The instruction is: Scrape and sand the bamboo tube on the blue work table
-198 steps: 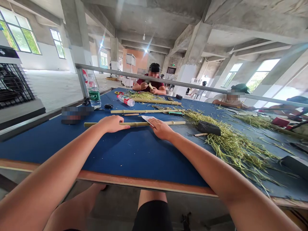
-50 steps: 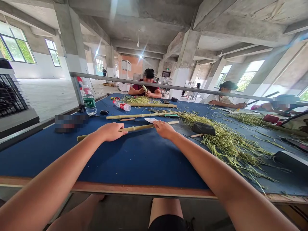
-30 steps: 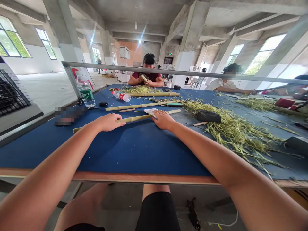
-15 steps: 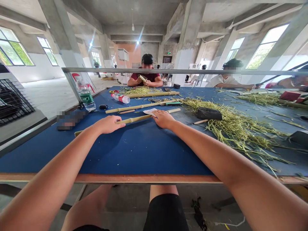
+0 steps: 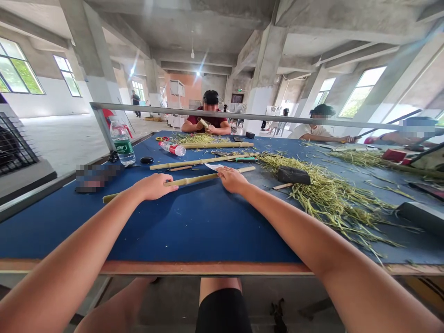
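Note:
A long bamboo stick [image 5: 194,179] lies slantwise over the blue table in front of me. Around its left part my left hand [image 5: 157,186] is closed, thumb along the near side. My right hand [image 5: 231,179] is closed on a pale sheet of paper [image 5: 212,167] pressed over the stick farther right; the palm hides part of both. Just beyond them is a second bamboo stick [image 5: 173,164], with a short thin brown stick [image 5: 180,168] beside it and a green-handled tool [image 5: 245,159] at its right end.
A dark block [image 5: 294,175] rests on a heap of bamboo shavings [image 5: 333,199] to the right. Bottles [image 5: 122,143] stand and lie at the back left, below a metal rail [image 5: 208,113]. Across the table, a person [image 5: 222,125] holds a bamboo piece; others sit at the right.
The whole view has shifted slightly, with the table's near edge lower. Both hands keep their hold, and the paper's visible part looks narrower beside my right hand.

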Available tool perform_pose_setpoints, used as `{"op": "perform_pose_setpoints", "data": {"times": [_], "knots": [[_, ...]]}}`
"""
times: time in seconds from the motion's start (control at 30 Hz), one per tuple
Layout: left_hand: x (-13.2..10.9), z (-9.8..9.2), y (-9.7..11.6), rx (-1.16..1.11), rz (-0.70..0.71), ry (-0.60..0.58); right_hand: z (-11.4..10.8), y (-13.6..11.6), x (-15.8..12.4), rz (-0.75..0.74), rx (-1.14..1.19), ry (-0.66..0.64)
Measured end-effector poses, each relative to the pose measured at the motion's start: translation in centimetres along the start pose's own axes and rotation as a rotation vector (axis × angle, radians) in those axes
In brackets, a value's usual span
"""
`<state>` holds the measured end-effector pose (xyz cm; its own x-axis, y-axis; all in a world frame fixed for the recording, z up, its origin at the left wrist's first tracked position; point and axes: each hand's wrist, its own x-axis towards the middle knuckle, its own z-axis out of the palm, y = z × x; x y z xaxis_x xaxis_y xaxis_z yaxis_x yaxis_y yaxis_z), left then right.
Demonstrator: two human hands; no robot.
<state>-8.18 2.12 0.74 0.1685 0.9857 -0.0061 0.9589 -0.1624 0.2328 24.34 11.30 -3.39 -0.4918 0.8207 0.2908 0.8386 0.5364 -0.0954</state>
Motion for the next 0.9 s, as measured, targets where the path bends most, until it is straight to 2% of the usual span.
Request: {"op": "perform_pose_setpoints", "data": {"times": [0.1,0.17,0.37,0.47,0.6,0.73,0.9], "knots": [[0.0,0.1,-0.1,-0.008,0.015,0.01,0.0,-1.2,-0.1,-0.078,0.018,0.001],[-0.1,0.0,0.0,-0.013,0.009,0.008,-0.2,-1.0,-0.1,-0.081,0.02,-0.01],[-0.3,-0.2,0.3,-0.037,0.008,0.012,-0.7,2.1,0.1,0.052,-0.013,-0.029],[-0.3,-0.1,0.3,-0.054,0.031,0.026,-0.2,2.6,0.2,0.088,-0.041,-0.028],[-0.2,0.0,0.1,-0.051,0.037,0.021,0.5,1.1,0.1,0.0,-0.045,-0.007],[-0.2,0.0,0.1,-0.045,0.031,0.019,0.3,-0.8,-0.2,-0.12,0.001,-0.011],[-0.2,-0.1,0.1,-0.052,0.013,0.0,-0.7,-0.5,-0.2,-0.079,0.002,-0.056]]}}
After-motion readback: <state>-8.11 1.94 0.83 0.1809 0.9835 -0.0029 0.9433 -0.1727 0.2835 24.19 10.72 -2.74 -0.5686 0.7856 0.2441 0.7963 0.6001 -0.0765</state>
